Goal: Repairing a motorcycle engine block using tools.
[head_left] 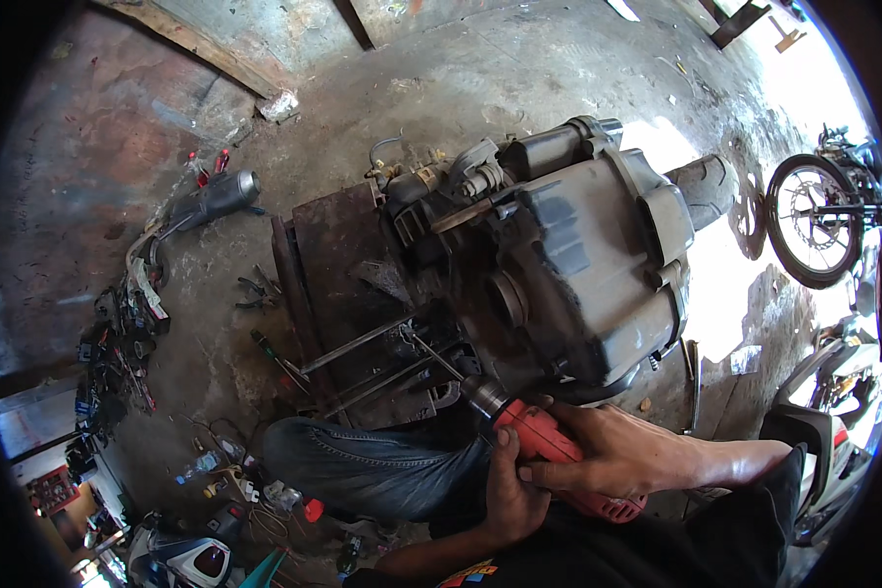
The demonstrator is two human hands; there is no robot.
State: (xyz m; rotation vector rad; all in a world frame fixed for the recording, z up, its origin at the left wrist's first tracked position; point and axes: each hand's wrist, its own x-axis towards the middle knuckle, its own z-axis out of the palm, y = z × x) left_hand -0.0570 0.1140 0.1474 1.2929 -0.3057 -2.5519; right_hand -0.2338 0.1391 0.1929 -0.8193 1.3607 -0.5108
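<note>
A red power drill with a metal chuck lies between my hands, low and right of centre. My right hand wraps over its body from the right. From below, my left hand grips it near the chuck, thumb up along the side. A long thin bit slants up and left from the chuck to a dark metal part by the engine assembly. Whether the tip is inside that part I cannot tell. The engine assembly, with a large dusty grey housing, rests at a rusty metal stand.
Two metal rods extend across the stand near my bent knee. Pliers and a green-handled screwdriver lie on the floor at left. An exhaust muffler lies farther off. Motorcycle parts stand at right, including a wheel.
</note>
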